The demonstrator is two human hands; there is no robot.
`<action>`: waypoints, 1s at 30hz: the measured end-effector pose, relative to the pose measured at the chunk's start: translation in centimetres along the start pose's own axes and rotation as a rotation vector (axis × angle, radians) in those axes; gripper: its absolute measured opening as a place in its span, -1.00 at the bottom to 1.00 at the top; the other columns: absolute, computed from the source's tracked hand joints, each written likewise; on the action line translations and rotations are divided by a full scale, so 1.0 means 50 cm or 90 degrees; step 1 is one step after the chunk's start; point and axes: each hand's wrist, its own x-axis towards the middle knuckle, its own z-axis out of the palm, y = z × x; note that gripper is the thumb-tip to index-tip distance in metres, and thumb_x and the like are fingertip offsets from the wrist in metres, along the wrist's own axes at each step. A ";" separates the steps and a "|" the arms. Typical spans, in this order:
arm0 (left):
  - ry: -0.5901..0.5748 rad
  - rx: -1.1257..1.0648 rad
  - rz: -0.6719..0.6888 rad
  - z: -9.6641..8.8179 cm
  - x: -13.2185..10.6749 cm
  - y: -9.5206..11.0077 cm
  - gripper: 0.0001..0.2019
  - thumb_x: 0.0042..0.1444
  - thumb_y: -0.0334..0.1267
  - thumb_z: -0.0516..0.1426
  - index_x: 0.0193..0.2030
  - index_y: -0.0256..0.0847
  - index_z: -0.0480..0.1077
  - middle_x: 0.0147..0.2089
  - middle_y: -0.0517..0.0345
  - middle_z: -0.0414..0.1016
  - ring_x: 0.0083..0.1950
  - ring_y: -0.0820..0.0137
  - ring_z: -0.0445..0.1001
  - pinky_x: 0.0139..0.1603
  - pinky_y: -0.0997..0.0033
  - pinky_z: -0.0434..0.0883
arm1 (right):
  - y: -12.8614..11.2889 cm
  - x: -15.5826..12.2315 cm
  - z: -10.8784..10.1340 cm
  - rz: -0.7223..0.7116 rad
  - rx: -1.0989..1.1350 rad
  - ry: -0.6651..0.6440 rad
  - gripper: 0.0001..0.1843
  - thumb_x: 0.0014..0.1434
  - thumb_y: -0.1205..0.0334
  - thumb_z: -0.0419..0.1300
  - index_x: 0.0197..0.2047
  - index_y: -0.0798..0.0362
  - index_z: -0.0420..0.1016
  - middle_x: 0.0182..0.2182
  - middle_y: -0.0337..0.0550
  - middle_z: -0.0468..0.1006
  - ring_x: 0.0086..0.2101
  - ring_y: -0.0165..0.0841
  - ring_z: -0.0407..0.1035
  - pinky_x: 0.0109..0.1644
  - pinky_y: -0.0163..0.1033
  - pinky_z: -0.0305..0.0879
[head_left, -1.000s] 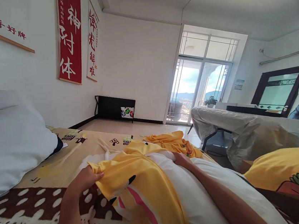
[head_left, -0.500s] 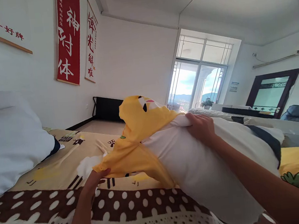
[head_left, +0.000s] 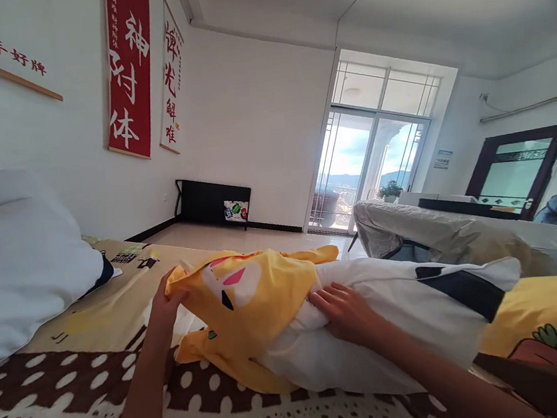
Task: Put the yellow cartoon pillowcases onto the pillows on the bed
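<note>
A white pillow (head_left: 377, 365) with a dark navy band at its right end lies on the bed. Its left part is inside a yellow pillowcase (head_left: 287, 282) printed with a white, pink and black cartoon figure. The empty part of the case stretches loosely to the left. My left hand (head_left: 169, 298) is closed on the case's upper left corner, thumb against the cloth. Near the case's edge, my right hand (head_left: 343, 309) has its fingers curled into the white pillow. The pillow's end within the case is hidden.
Another white pillow (head_left: 18, 265) is at the left. A yellow cloth with a carrot print (head_left: 546, 312) lies at the right. Beneath is a patterned bedsheet (head_left: 82, 386). Beyond the bed stand a plastic-covered piece of furniture (head_left: 410, 221) and a black folded frame (head_left: 202, 201).
The pillow and case have come down flatter onto the bed. My left hand has gone from the case's lower corner to its upper one. My right hand has moved lower and leftward.
</note>
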 end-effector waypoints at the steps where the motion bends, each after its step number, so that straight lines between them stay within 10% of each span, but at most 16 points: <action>1: -0.028 -0.056 0.014 0.008 -0.008 0.008 -0.29 -0.06 -0.16 0.13 0.27 -0.21 0.08 0.21 -0.01 0.31 0.19 0.19 0.30 0.09 0.40 0.33 | -0.001 -0.004 -0.008 0.008 0.023 -0.017 -0.64 -0.05 0.50 0.02 -0.17 0.09 0.40 -0.39 -0.10 0.51 -0.38 -0.28 0.34 -0.26 -0.17 0.12; 6: -0.216 -0.104 -0.019 0.027 -0.041 0.053 -0.14 -0.14 -0.10 0.29 0.31 -0.15 0.05 0.18 -0.05 0.35 0.14 0.09 0.35 0.01 0.31 0.40 | 0.010 -0.022 -0.082 0.063 0.195 -0.115 -0.68 0.00 0.33 0.16 -0.12 0.04 0.36 -0.24 -0.09 0.52 -0.23 -0.21 0.36 -0.14 -0.16 0.19; 10: -0.196 0.048 0.059 0.039 -0.059 0.090 -0.56 -0.08 0.00 0.24 -0.11 -0.24 0.42 -0.11 0.07 0.50 -0.05 0.19 0.42 -0.12 0.42 0.39 | 0.032 -0.017 -0.147 0.085 0.360 -0.133 -0.50 -0.01 -0.08 0.27 -0.05 -0.03 0.35 -0.18 -0.11 0.48 -0.17 -0.22 0.35 -0.11 -0.17 0.25; 18: -0.144 0.251 0.279 0.080 -0.128 0.177 -0.77 0.05 -0.06 0.13 -0.43 -0.18 0.39 -0.44 0.19 0.36 -0.38 0.39 0.31 -0.29 0.48 0.29 | -0.014 0.102 -0.224 0.079 0.339 0.119 -0.66 0.25 0.02 0.04 0.02 -0.01 0.34 -0.09 -0.03 0.44 -0.10 -0.21 0.29 0.01 -0.03 0.20; 24: -0.052 0.309 0.276 0.078 -0.169 0.217 -0.82 -0.02 -0.11 0.09 -0.46 -0.12 0.42 -0.42 0.10 0.40 -0.34 0.29 0.34 -0.32 0.42 0.29 | -0.086 0.178 -0.182 -0.046 0.434 0.070 -0.77 0.24 0.05 0.06 -0.26 0.04 0.36 -0.38 -0.19 0.45 -0.34 -0.37 0.28 -0.20 -0.25 0.21; 30: 0.013 0.281 0.180 0.044 -0.137 0.205 -0.72 -0.05 0.02 0.17 -0.35 -0.15 0.49 -0.33 0.17 0.50 -0.26 0.30 0.41 -0.28 0.48 0.32 | -0.094 0.191 -0.107 0.021 0.437 0.121 -0.65 0.31 0.13 -0.03 -0.49 0.05 0.26 -0.53 -0.25 0.37 -0.48 -0.45 0.19 -0.34 -0.34 0.07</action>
